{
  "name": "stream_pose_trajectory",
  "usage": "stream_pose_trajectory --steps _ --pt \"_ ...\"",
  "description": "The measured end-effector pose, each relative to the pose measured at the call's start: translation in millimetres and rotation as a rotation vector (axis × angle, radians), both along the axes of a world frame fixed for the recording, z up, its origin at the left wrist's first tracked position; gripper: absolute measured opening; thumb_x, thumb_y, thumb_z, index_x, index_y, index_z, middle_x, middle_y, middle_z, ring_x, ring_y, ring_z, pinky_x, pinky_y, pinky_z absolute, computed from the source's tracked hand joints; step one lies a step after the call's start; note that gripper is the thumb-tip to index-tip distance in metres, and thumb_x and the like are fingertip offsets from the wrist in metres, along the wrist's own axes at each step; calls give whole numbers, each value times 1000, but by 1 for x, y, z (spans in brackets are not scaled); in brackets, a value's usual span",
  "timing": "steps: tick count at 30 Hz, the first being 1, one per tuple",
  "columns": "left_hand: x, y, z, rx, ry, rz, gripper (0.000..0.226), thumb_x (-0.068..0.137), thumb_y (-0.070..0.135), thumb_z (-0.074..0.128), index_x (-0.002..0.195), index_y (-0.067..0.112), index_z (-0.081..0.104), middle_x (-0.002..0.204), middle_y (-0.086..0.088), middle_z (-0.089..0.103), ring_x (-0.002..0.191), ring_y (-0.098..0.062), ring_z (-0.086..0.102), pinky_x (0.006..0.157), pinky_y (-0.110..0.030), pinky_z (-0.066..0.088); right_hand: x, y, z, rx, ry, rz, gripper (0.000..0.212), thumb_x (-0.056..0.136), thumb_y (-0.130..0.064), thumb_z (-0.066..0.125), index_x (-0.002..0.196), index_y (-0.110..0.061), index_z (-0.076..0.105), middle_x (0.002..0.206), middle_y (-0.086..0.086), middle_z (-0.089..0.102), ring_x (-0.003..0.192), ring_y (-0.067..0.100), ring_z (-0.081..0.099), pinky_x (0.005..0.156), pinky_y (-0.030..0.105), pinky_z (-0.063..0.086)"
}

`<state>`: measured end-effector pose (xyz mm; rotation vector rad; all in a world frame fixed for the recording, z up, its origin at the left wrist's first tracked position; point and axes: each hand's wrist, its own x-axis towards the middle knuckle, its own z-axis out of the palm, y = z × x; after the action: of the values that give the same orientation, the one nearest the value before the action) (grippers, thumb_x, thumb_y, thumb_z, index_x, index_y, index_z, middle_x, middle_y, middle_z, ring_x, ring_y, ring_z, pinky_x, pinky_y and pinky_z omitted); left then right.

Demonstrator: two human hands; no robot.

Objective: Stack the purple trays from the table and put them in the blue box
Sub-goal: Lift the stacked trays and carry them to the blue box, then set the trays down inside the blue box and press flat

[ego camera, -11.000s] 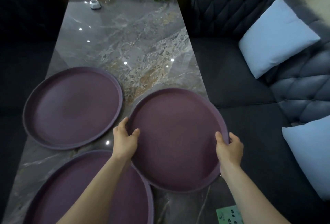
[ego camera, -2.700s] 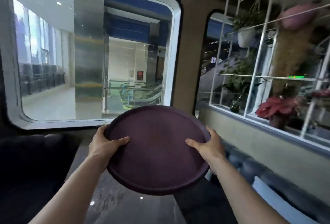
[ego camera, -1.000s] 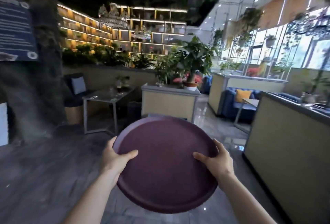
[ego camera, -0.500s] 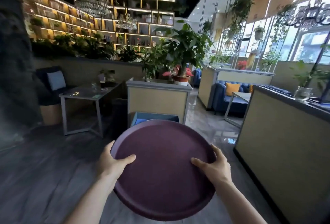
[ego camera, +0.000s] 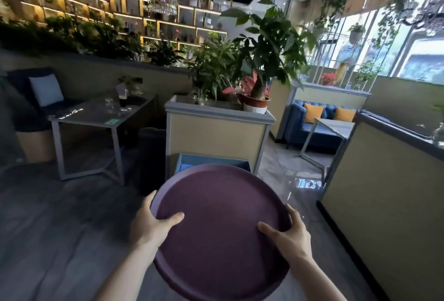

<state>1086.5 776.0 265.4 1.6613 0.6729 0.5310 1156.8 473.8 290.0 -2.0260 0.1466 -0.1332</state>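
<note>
I hold round purple trays [ego camera: 221,231] in front of me, level and chest-high, seen from above as one disc; how many are stacked I cannot tell. My left hand [ego camera: 153,223] grips the left rim with the thumb on top. On the right rim sits my right hand [ego camera: 287,236], thumb on top too. The blue box [ego camera: 189,162] stands on the floor just beyond the trays, against a beige planter wall; the trays hide most of it, and only its far rim and a blue inside corner show.
A beige planter block [ego camera: 216,132] with potted plants rises behind the box. A grey table [ego camera: 96,118] with glasses stands to the left, a dark bin [ego camera: 151,154] beside the planter. A beige partition [ego camera: 384,180] runs along the right. Grey floor lies open on the left.
The view has come nearer to the planter and the blue box, which now show larger. Both hands keep the same grip on the trays.
</note>
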Motion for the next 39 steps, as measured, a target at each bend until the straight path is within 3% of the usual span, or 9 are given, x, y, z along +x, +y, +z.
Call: stream_pose_trajectory --steps 6,11,15,20,23,27,39 --pt "70 27 -26 -14 28 -38 103 57 35 94 146 37 42 141 3 56 121 -26 58 100 -47 49 63 31 -24 -45 91 -63 111 50 -50 91 146 -22 41 137 6 58 127 30 54 108 47 42" --pt "135 38 -47 8 54 -46 102 58 34 94 146 37 42 139 4 57 119 -24 59 96 -41 49 127 45 -49 -109 177 -109 80 48 -50 91 116 -23 57 101 0 65 110 32 62 96 45 51" --pt "200 46 -69 42 86 -61 102 59 37 93 147 37 41 143 3 55 122 -25 58 98 -43 49 196 55 -74 -92 211 -108 88 49 -47 92 125 -22 56 113 6 69 110 31 63 94 40 51" --pt "297 53 -95 78 149 -17 106 60 37 93 149 36 37 147 1 51 128 -26 54 101 -43 46 303 65 -110 -65 295 -107 93 46 -48 93 127 -24 53 114 7 68 108 32 64 94 43 51" --pt "352 55 -112 96 259 20 111 60 37 93 153 26 33 151 -5 48 133 -31 50 106 -45 42 364 69 -127 -84 377 -92 92 45 -48 93 125 -25 52 113 6 68 106 32 64 92 41 52" --pt "409 56 -138 71 381 42 103 60 40 93 145 8 43 145 -17 53 131 -35 52 107 -47 41 431 74 -148 -122 435 -64 91 46 -48 92 124 -24 51 114 7 68 107 32 64 92 40 51" --pt "498 84 -201 70 628 84 109 59 46 92 148 9 41 146 -16 52 130 -36 53 98 -42 44 535 103 -217 -277 520 36 86 51 -42 93 126 -15 58 117 11 61 106 32 61 93 43 51"
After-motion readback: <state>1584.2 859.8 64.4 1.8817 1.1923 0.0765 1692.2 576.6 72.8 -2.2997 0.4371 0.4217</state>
